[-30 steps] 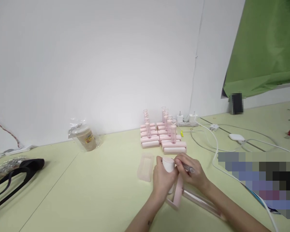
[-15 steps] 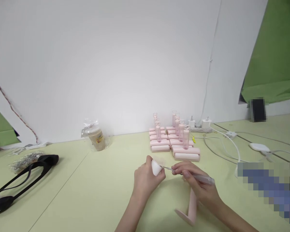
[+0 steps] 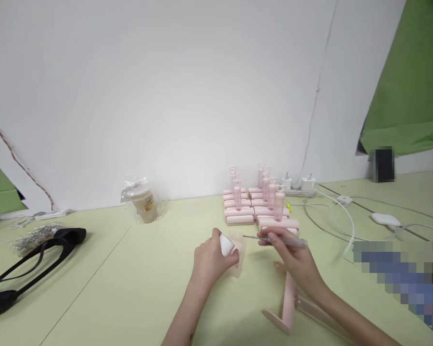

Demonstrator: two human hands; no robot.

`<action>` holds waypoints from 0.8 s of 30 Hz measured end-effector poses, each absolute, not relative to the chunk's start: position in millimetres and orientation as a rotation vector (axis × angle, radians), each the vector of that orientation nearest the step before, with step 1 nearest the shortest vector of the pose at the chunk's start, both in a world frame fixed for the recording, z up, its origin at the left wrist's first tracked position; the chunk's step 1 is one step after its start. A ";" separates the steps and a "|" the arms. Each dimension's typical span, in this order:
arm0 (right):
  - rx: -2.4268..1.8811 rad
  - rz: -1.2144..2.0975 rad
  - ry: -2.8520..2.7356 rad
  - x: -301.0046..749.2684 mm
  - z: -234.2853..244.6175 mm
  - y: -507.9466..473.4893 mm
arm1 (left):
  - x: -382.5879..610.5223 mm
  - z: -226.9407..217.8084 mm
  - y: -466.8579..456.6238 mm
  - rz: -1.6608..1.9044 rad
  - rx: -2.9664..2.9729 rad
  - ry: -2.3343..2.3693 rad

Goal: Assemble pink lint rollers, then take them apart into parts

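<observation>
My left hand (image 3: 209, 262) is closed around a small smooth white piece (image 3: 226, 244), its near face turned toward the right. In my right hand (image 3: 299, 266) is a thin screwdriver (image 3: 299, 242) with a see-through handle, its metal shaft pointing left. A gap separates the tip from the white piece. Below my left fingertips, a pale pinkish flat piece (image 3: 237, 270) with rounded corners lies on the table. Under my right wrist is a pink angled part (image 3: 288, 305) with a flat foot, and a clear tube-like piece (image 3: 319, 313) beside it, partly covered by my forearm.
Rows of pink rounded cases (image 3: 277, 224) with small pink bottles (image 3: 279, 206) stand near the wall. Right of them are white chargers (image 3: 308, 183) and loose cables (image 3: 353, 226). A bagged drink cup (image 3: 144, 205) and a black strap-like frame (image 3: 56, 262) sit left.
The screwdriver tip has come away from the white piece. My left hand has shifted slightly left and my right hand up, uncovering the pale flat piece and the clear tube.
</observation>
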State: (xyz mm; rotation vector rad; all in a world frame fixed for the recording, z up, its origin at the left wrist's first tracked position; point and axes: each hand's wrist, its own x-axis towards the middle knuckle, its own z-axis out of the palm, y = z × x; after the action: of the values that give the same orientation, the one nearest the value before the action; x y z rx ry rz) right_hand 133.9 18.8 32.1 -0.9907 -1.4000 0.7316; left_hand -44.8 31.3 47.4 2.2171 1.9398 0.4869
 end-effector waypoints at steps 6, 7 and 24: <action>-0.948 0.576 -1.452 131.7 71.0 58.7 | -24.2 61.5 57.1 0.890 2.226 1.316; -0.969 0.552 -1.498 128.5 70.7 65.9 | -20.9 59.8 61.3 0.972 2.170 1.207; -0.953 0.976 -1.833 100.3 3.9 79.2 | -22.2 63.9 69.8 1.621 1.582 1.003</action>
State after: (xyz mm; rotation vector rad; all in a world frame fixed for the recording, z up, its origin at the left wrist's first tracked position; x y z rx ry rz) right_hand 100.3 79.2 3.9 -0.9528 -1.8329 0.9761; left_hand -22.2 69.8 63.9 1.5820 1.0029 1.6209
